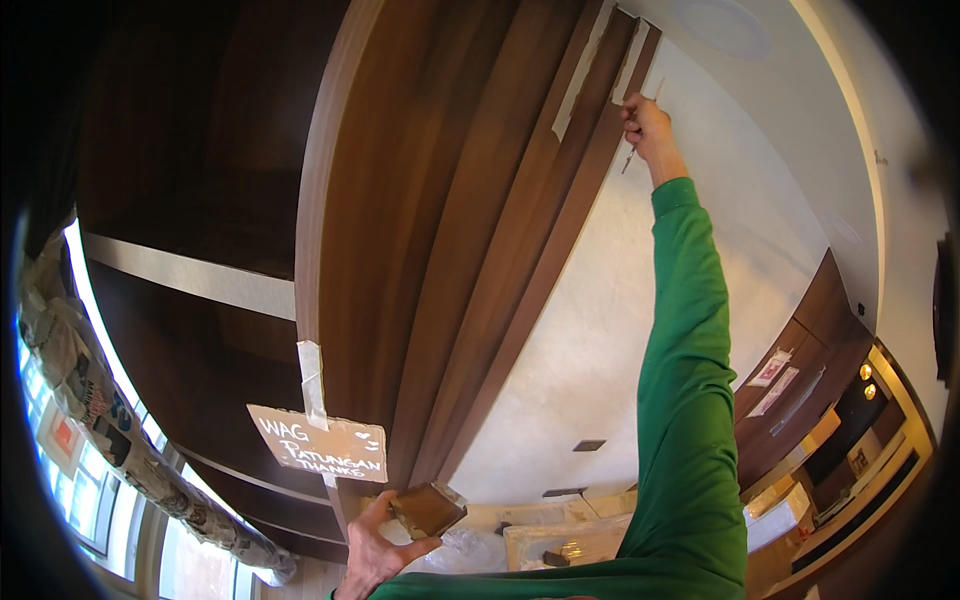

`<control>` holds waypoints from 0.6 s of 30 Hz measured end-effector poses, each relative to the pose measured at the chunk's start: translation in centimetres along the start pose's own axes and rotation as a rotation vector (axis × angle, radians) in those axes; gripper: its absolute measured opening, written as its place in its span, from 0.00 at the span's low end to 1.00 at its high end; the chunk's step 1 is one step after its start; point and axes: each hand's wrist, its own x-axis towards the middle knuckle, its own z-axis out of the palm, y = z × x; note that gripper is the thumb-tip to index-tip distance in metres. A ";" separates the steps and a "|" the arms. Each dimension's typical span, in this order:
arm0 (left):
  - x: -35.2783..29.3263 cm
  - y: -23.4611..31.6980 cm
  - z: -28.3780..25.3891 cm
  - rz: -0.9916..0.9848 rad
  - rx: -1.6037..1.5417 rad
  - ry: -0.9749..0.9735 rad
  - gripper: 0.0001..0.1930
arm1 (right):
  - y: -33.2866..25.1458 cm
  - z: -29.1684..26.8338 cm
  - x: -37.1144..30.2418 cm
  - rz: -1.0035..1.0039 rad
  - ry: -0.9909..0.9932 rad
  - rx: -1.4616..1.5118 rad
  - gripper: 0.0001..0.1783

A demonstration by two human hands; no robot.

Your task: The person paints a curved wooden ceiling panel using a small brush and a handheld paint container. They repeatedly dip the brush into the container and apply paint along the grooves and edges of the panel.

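Observation:
High at the upper right, my right hand (pixel 648 125) is closed around a thin stick-like tool (pixel 628 160), whose exact kind is too small to make out. That hand is beside the upper edge of the brown ribbed wood panel (pixel 480 210), close to a strip of pale masking tape (pixel 630 62). Low in the view, my left hand (pixel 380 548) grips a small boxy brown container (pixel 428 510) between thumb and fingers. What is inside the container is unclear. A cardboard sign (pixel 325 443) with white handwriting is taped to the panel's edge just above my left hand.
Dark shelves (pixel 190 270) fill the left side, near a wrapped pole (pixel 120 420) and windows. Right of the panel is a pale wall (pixel 580 360) with a small socket plate (pixel 589 446). Wrapped items (pixel 565 540) lie below; cabinets (pixel 800 360) stand at far right.

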 end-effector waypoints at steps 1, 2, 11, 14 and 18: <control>0.0 0.0 0.0 0.009 -0.012 -0.001 0.47 | -0.6 -0.4 -0.1 0.008 -0.014 0.004 0.06; 0.1 0.0 0.0 0.016 -0.004 0.001 0.47 | -1.3 -0.7 -0.2 0.018 -0.020 0.010 0.06; 0.3 1.0 0.3 0.039 0.068 -0.038 0.47 | -5.7 -2.5 -2.3 0.007 -0.020 -0.014 0.07; 0.2 0.6 0.6 0.032 0.073 -0.072 0.48 | -6.7 -2.9 -3.1 -0.003 -0.034 -0.012 0.07; 0.3 0.0 0.9 0.033 0.060 -0.093 0.45 | -8.0 -2.9 -3.8 -0.029 -0.053 -0.012 0.07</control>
